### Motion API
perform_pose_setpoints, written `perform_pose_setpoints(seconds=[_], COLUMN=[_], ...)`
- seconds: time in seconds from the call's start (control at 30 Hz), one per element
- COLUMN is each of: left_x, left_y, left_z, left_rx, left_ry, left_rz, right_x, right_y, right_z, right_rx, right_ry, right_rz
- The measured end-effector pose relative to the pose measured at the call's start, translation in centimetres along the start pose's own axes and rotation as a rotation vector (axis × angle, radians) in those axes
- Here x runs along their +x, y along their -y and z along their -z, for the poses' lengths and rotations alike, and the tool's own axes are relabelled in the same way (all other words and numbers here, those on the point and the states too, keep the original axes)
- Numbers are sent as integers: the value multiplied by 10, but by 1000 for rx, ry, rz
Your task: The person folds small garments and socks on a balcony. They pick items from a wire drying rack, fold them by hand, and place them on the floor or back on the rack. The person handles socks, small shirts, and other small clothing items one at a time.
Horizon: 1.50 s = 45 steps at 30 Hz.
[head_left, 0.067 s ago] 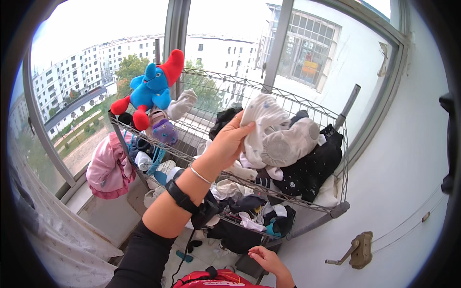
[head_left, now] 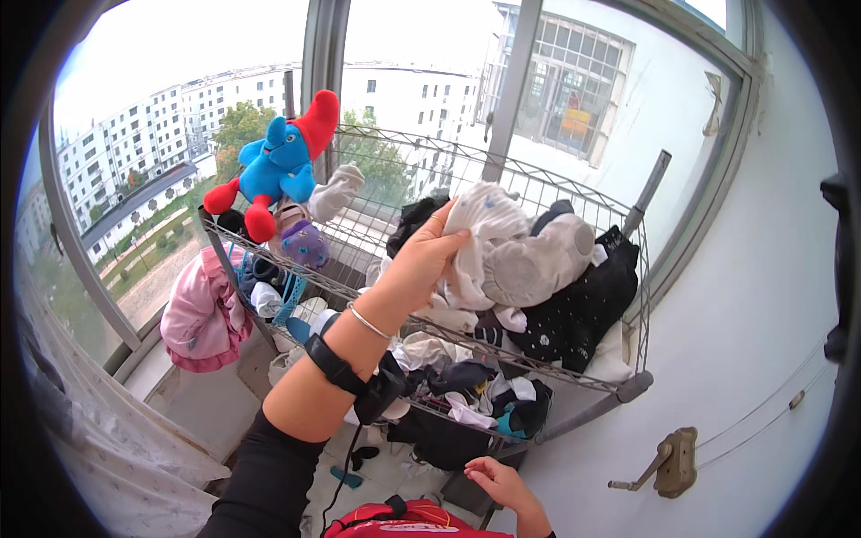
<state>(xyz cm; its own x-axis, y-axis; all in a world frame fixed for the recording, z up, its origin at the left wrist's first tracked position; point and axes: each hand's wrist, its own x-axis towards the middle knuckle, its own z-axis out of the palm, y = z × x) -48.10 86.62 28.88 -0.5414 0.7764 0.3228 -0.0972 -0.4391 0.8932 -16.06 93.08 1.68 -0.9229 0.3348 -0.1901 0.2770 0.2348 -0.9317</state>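
Reaching over the top basket of a wire rack (head_left: 421, 330), my left hand (head_left: 427, 255) pinches a white cloth garment (head_left: 484, 215) with small bluish prints, its fingers closed on the upper edge. Against it lies a grey-white garment (head_left: 536, 267) with round grey patches; whether the two are one piece I cannot tell. A black garment with white dots (head_left: 578, 309) spreads to the right of them. Low in the view, in front of my red top, my right hand (head_left: 502, 487) holds nothing, its fingers bent loosely and apart.
A blue and red plush toy (head_left: 280, 170) sits at the rack's left end, beside a purple toy (head_left: 305, 244). Below, a lower shelf holds mixed clothes (head_left: 466, 381). A pink garment (head_left: 204, 309) hangs at left. A hand crank (head_left: 674, 462) is fixed to the right wall.
My left hand and the white garment have shifted slightly left, and the garment's top has sunk and crumpled a little. My right hand looks unchanged.
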Motion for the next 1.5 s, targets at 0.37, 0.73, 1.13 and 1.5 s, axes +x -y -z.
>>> perform_pose_setpoints(seconds=[0.37,0.73,1.13,1.5], left_x=[-139,-320,-332,-337], left_y=[3,96,99,117], left_z=[72,137,108,106], left_rx=[180,370,367,283], left_ry=[6,-507,-498,-452], left_rz=[-311,632,673,706], right_x=[-11,36,125,117], right_y=[-10,-8,-33,-17], right_z=[15,45,21,25], right_rx=[-40,104,-666,873], right_ry=[-122,-379,-198,-279], right_rz=[-70,111,100,40])
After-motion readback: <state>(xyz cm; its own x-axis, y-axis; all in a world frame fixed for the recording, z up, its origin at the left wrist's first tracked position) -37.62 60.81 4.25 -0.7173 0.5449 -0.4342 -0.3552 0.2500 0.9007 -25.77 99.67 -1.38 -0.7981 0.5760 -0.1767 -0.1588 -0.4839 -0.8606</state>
